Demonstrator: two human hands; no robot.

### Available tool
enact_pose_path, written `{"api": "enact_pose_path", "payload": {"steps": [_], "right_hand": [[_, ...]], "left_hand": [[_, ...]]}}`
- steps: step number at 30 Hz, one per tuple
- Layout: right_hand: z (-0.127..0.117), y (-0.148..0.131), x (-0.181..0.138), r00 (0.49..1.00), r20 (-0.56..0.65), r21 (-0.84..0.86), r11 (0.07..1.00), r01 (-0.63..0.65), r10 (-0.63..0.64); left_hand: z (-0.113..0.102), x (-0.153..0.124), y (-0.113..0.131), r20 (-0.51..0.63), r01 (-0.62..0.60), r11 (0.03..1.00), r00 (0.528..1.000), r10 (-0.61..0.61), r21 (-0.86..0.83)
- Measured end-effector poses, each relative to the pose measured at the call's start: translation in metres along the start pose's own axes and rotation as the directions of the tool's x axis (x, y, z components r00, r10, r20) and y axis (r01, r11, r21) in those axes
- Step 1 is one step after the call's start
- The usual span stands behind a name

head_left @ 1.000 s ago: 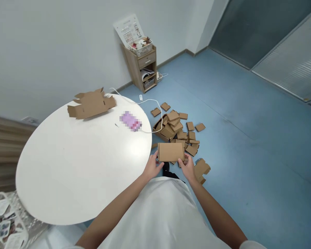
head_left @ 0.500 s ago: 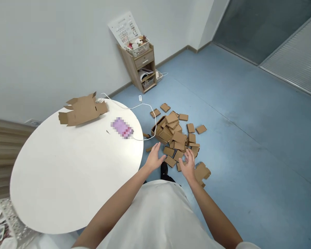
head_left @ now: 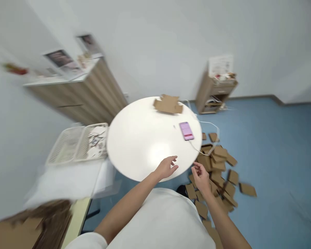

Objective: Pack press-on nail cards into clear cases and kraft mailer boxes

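My left hand point(head_left: 166, 167) hovers over the near edge of the round white table point(head_left: 140, 138), its fingers apart and nothing in it. My right hand point(head_left: 202, 175) hangs beside the table above the heap of small folded cardboard boxes point(head_left: 219, 166) on the blue floor, fingers loosely curled and holding nothing. A flat unfolded cardboard blank point(head_left: 168, 104) lies at the table's far edge. A pink phone point(head_left: 186, 130) lies on the table's right side with a white cable point(head_left: 209, 123) running off it.
Two white wire baskets point(head_left: 77, 143) with small packets stand on a low surface left of the table. A wooden cabinet point(head_left: 88, 93) lines the left wall. A small wooden side cabinet point(head_left: 214, 93) stands against the far wall. Brown cardboard point(head_left: 28, 228) shows at the bottom left.
The folded box held in both hands a second ago is gone from them. Both hands opened, and the view has swung left, bringing the baskets and the long cabinet into sight.
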State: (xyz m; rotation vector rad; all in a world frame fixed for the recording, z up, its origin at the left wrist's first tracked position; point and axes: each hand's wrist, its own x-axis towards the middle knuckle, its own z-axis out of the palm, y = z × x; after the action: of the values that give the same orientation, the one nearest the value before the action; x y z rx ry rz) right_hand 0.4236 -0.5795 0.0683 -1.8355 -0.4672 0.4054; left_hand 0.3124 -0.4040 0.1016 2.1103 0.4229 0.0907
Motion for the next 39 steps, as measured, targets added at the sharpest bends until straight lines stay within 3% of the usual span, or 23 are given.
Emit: {"api": "enact_pose_path", "payload": {"steps": [2, 4, 6, 8, 11, 13, 15, 17, 19, 23, 26, 29, 33, 35, 39], "right_hand": [[0.049, -0.022, 0.004, 0.986, 0.158, -0.049, 0.997, 0.066, -0.057], [0.101, -0.044, 0.002, 0.943, 0.320, -0.074, 0.989, 0.126, -0.096], [0.153, -0.065, -0.007, 0.874, 0.472, -0.084, 0.981, 0.176, -0.116], [0.205, -0.084, -0.018, 0.794, 0.595, -0.089, 0.972, 0.219, -0.124], [0.282, -0.109, -0.035, 0.655, 0.746, -0.099, 0.952, 0.291, -0.122], [0.330, -0.123, -0.042, 0.546, 0.829, -0.102, 0.929, 0.357, -0.119], [0.374, -0.134, -0.044, 0.441, 0.889, -0.092, 0.897, 0.433, -0.122], [0.414, -0.142, -0.041, 0.376, 0.917, -0.082, 0.858, 0.507, -0.135], [0.449, -0.146, -0.034, 0.362, 0.921, -0.094, 0.821, 0.564, -0.143], [0.507, -0.147, -0.014, 0.396, 0.901, -0.119, 0.777, 0.618, -0.177], [0.542, -0.145, 0.005, 0.437, 0.870, -0.139, 0.738, 0.660, -0.227], [0.570, -0.145, 0.029, 0.453, 0.845, -0.164, 0.667, 0.727, -0.286], [0.602, -0.148, 0.068, 0.505, 0.812, -0.278, 0.568, 0.775, -0.292], [0.616, -0.150, 0.086, 0.525, 0.803, -0.350, 0.491, 0.798, -0.281], [0.637, -0.151, 0.108, 0.470, 0.852, -0.357, 0.400, 0.844, -0.230]], "left_hand": [[-0.043, -0.040, -0.030, -0.132, 0.074, 0.997, 0.988, -0.075, -0.014], [-0.081, -0.086, -0.065, -0.287, 0.160, 0.983, 0.941, -0.178, -0.085], [-0.112, -0.133, -0.103, -0.450, 0.246, 0.949, 0.837, -0.310, -0.197], [-0.139, -0.179, -0.139, -0.560, 0.309, 0.897, 0.702, -0.440, -0.318], [-0.172, -0.239, -0.182, -0.631, 0.342, 0.809, 0.506, -0.588, -0.479], [-0.191, -0.268, -0.201, -0.641, 0.355, 0.764, 0.417, -0.645, -0.538], [-0.209, -0.287, -0.215, -0.647, 0.376, 0.744, 0.369, -0.667, -0.553], [-0.226, -0.295, -0.225, -0.655, 0.402, 0.740, 0.353, -0.668, -0.539], [-0.241, -0.294, -0.234, -0.655, 0.440, 0.745, 0.368, -0.659, -0.502], [-0.272, -0.275, -0.256, -0.645, 0.516, 0.758, 0.429, -0.632, -0.399], [-0.298, -0.250, -0.276, -0.613, 0.512, 0.751, 0.452, -0.649, -0.418], [-0.327, -0.212, -0.300, -0.535, 0.425, 0.726, 0.493, -0.687, -0.540], [-0.361, -0.148, -0.329, -0.433, 0.219, 0.634, 0.565, -0.702, -0.742], [-0.371, -0.119, -0.340, -0.378, 0.159, 0.546, 0.564, -0.734, -0.823], [-0.377, -0.083, -0.352, -0.288, 0.103, 0.396, 0.525, -0.800, -0.912]]}}
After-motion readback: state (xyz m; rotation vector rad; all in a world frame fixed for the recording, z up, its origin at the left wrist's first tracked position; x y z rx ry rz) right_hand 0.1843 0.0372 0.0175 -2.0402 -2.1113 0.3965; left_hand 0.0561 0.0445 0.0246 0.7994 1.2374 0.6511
